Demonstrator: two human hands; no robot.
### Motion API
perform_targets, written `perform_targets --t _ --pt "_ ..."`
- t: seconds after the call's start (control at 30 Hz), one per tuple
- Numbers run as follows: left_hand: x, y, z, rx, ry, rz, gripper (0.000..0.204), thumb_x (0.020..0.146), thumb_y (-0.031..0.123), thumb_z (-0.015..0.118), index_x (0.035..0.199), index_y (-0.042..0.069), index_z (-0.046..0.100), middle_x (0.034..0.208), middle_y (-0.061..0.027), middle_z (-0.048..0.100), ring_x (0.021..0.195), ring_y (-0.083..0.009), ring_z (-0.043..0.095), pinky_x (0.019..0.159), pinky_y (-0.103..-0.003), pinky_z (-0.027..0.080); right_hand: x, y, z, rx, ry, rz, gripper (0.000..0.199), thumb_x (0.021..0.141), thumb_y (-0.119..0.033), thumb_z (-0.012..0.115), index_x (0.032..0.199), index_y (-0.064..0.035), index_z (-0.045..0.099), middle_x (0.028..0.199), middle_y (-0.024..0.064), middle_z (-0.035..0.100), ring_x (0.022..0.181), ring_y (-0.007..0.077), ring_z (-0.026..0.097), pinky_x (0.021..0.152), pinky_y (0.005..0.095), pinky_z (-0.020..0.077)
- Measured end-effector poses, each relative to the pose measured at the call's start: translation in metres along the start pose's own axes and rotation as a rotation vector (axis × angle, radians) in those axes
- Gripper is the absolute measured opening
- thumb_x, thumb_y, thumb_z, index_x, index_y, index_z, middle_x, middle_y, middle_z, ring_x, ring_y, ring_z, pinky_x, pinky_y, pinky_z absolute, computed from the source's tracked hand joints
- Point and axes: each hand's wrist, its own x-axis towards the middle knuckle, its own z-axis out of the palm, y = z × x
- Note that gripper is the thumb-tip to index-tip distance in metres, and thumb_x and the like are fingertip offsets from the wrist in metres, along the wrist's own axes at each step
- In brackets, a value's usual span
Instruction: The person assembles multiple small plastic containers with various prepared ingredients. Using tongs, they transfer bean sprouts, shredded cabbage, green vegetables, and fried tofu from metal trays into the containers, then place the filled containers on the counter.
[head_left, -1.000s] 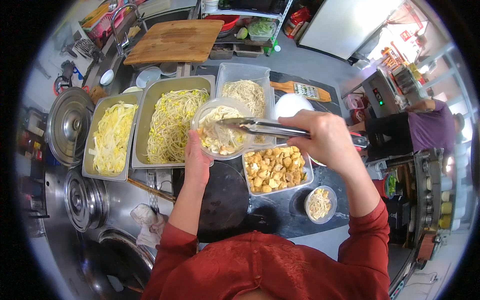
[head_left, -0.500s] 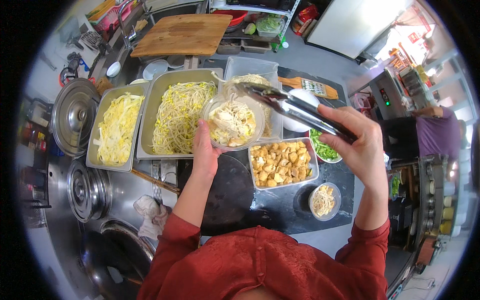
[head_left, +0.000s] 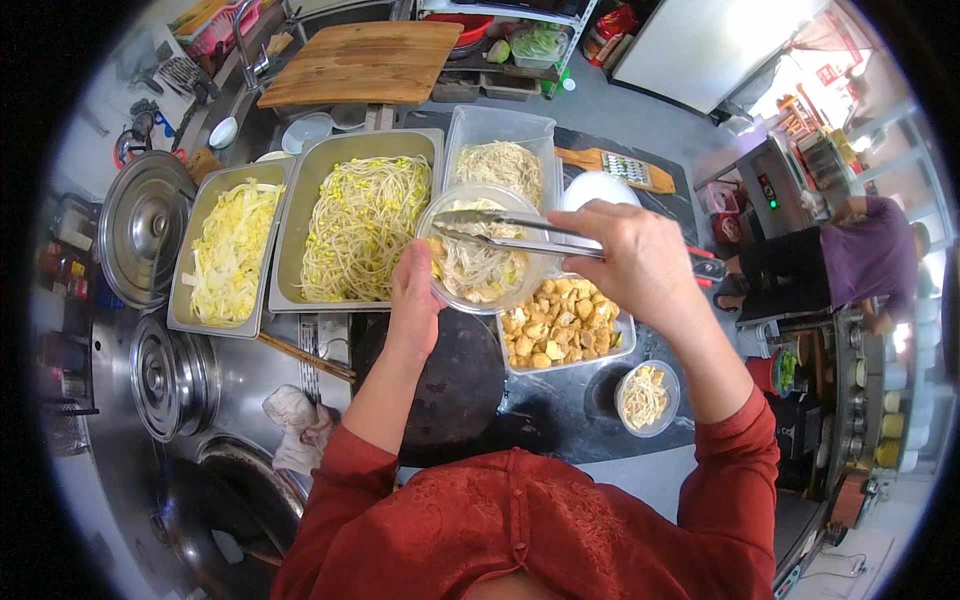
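Observation:
My left hand (head_left: 411, 305) is closed round the side of a clear round plastic bowl (head_left: 478, 297), held above the counter. Pale shredded strands and yellowish pieces lie inside it. My right hand (head_left: 645, 255) grips metal tongs (head_left: 540, 222) with black and red handles; their tips reach over the bowl's contents. Just behind the bowl stands a clear tub of pale shreds (head_left: 500, 165). To its left is a deep metal pan of bean sprouts (head_left: 365, 230), then a pan of shredded cabbage (head_left: 235, 250). A box of fried tofu cubes (head_left: 560, 325) sits partly under my right hand.
A filled round plastic bowl (head_left: 648, 400) stands at the near right. A wooden-handled grater (head_left: 620, 170) lies at the back, and a cutting board (head_left: 365, 62) rests over the sink. Metal lids (head_left: 150, 230) are at the left. Another person (head_left: 850, 255) is farther right.
The tongs have come down from the tub side into the bowl, and my right hand has moved left over the tofu box. More shreds cover the bowl's contents. The other person has come further into view.

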Motion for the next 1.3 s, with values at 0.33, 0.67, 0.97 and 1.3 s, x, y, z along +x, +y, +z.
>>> perform_targets --t 0.33,0.67,0.97,1.3 --pt "0.003 0.011 -0.013 -0.057 0.050 -0.039 0.065 0.107 0.054 0.044 0.148 0.003 0.044 0.145 -0.0125 0.055 0.128 -0.0216 0.060 0.100 -0.039 0.056 -0.011 -0.012 -0.024 -0.013 -0.193 -0.003 0.042 0.072 -0.014 0.085 0.113 -0.0095 0.076 0.092 0.0066 0.072 0.080 0.0263 0.070 0.069 0.0388 0.0550" --pt "0.010 0.028 -0.046 -0.126 0.145 0.010 0.076 0.105 0.062 0.041 0.155 0.005 0.036 0.154 -0.0136 0.048 0.139 -0.0273 0.051 0.112 -0.046 0.047 0.017 0.049 -0.012 -0.182 -0.019 0.142 0.041 0.074 -0.017 0.082 0.115 -0.0142 0.078 0.093 0.0082 0.075 0.082 0.0259 0.073 0.074 0.0364 0.0573" --pt "0.006 0.039 -0.058 -0.101 0.206 0.068 0.075 0.106 0.059 0.043 0.158 0.007 0.032 0.159 -0.0120 0.042 0.144 -0.0270 0.046 0.116 -0.046 0.042 0.048 0.076 0.110 -0.359 -0.416 0.087 0.017 0.077 -0.014 0.071 0.093 -0.0097 0.075 0.085 0.0133 0.075 0.082 0.0317 0.075 0.071 0.0420 0.0597" --pt "0.010 0.038 -0.061 -0.135 0.249 0.102 0.074 0.106 0.056 0.044 0.156 0.003 0.033 0.158 -0.0128 0.042 0.144 -0.0264 0.045 0.118 -0.045 0.039 0.072 0.083 0.112 -0.388 -0.447 0.226 0.040 0.076 -0.031 0.083 0.114 -0.0194 0.077 0.096 0.0088 0.076 0.090 0.0300 0.073 0.078 0.0432 0.0577"
